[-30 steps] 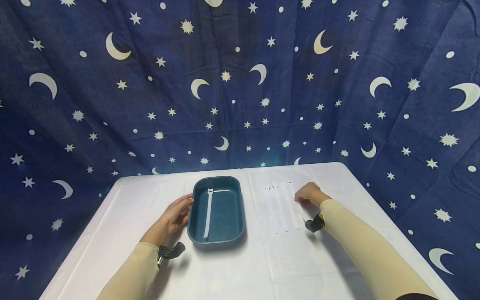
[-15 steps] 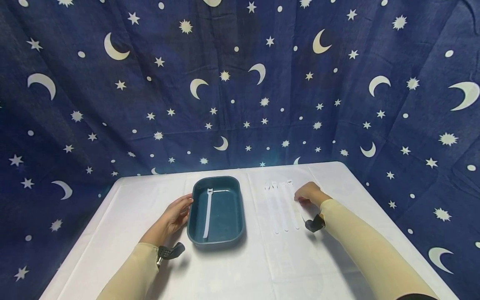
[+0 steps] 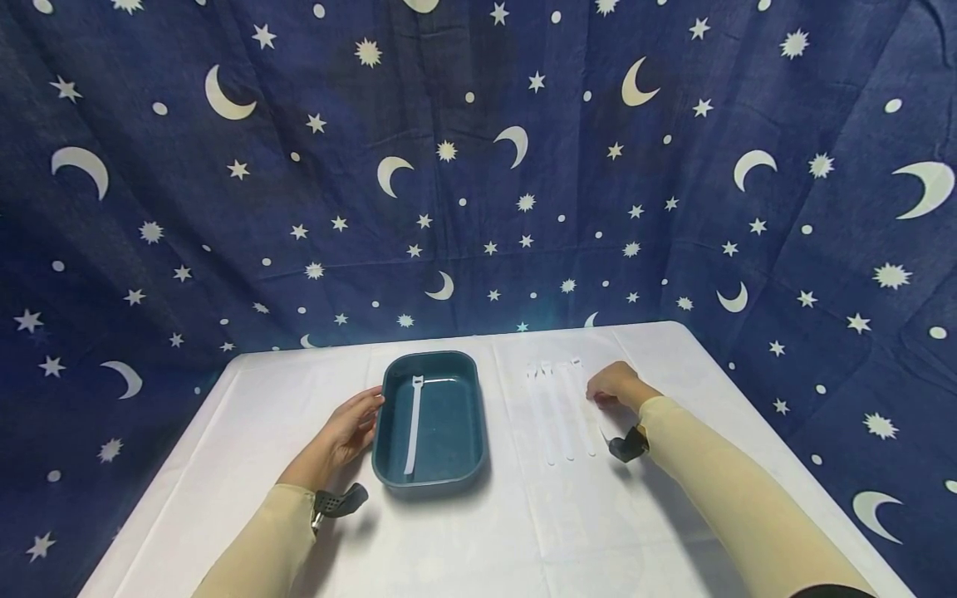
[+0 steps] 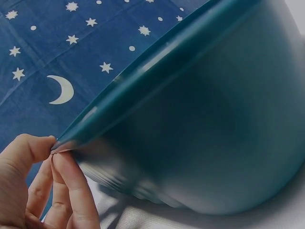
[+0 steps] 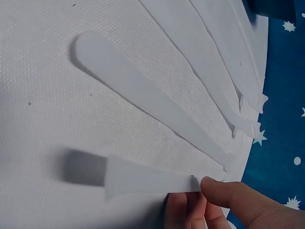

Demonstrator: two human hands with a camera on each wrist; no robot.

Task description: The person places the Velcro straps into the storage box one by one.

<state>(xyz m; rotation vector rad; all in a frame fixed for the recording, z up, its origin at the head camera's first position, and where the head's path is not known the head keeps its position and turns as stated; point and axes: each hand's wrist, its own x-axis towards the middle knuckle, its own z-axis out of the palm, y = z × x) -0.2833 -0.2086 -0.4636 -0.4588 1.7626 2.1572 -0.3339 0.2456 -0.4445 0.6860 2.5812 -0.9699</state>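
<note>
A deep teal plastic tub (image 3: 449,436) stands left of centre on the table in the head view. One white cable strap (image 3: 414,428) with a slotted head lies lengthwise inside it. My left hand (image 3: 350,428) pinches the tub's left rim (image 4: 109,93) between thumb and fingers. To the right, my right hand (image 3: 615,387) is low over the table. The right wrist view shows it pinching another white strap (image 5: 138,177), whose free end is raised above its shadow. Beside it lie three more white straps (image 5: 143,93) in a row, heads toward the far edge.
A white cloth (image 3: 493,540) covers the table. Dark blue fabric (image 3: 478,208) with moons and stars hangs behind and along the sides. A dark wrist camera (image 3: 342,501) juts out from the left wrist, another (image 3: 628,446) from the right.
</note>
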